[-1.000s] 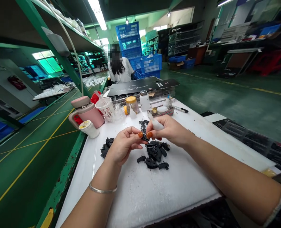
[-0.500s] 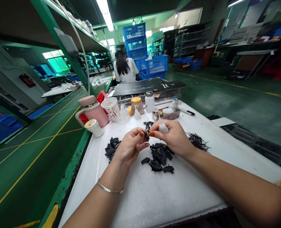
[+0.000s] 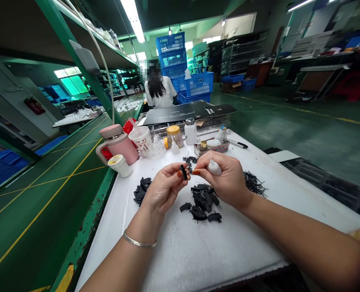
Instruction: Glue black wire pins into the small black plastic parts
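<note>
My left hand (image 3: 163, 188) is closed, pinching a small black plastic part (image 3: 184, 172) between thumb and fingers above the white tabletop (image 3: 180, 255). Close on its right, my right hand (image 3: 233, 180) keeps a small white squeeze bottle (image 3: 214, 167) with a narrow tip tucked in its grip. Its thumb and forefinger are pinched together near the black part; whether something tiny is between them I cannot make out. Below the hands lies a pile of curved black parts (image 3: 202, 199). Another black heap (image 3: 141, 190) is beside my left wrist, and thin black sticks (image 3: 254, 184) lie beyond my right wrist.
Along the back stand a pink mug (image 3: 119, 144), a lidded tub (image 3: 119, 165), a plastic cup (image 3: 141, 140), a yellow-lidded jar (image 3: 175, 136), a white bottle (image 3: 191, 132) and a small tray (image 3: 212, 147). A knife (image 3: 239, 144) lies right. A person (image 3: 160, 89) sits beyond.
My hands have drawn slightly apart, and the black part in my left hand has turned more upright. The squeeze bottle in my right hand has tilted and sits lower.
</note>
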{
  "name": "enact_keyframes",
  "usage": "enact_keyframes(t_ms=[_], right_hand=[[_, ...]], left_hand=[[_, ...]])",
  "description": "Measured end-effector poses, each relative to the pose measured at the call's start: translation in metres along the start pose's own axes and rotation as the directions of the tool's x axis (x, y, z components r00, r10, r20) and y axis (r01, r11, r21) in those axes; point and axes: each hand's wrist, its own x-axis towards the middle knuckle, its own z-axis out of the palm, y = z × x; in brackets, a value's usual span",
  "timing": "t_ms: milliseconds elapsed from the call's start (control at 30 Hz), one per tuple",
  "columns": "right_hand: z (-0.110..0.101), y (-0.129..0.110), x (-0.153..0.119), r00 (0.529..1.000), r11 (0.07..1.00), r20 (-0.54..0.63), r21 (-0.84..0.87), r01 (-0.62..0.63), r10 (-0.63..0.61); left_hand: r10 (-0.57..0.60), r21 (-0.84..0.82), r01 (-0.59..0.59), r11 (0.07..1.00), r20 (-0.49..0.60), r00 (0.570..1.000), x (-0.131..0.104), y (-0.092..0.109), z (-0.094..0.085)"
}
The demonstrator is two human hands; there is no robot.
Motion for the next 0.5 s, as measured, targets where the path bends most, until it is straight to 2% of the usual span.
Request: enact_keyframes(t_ms=[267,500], right_hand=[[0.0001,-0.002,-0.0006,0.993,0.993,-0.015,-0.012,0.114,-0.114],[-0.0027,-0.0021,-0.0018,0.963,0.945,0.041,-0.187,0.268,-0.265]], left_hand=[[-0.032,0.016,0.031,0.999,0.064,0.997,0.0003,-0.0024,-0.0008],[-0.042,0.065,0.045,0.997,-0.039,0.998,0.0026,-0.0048,0.0017]])
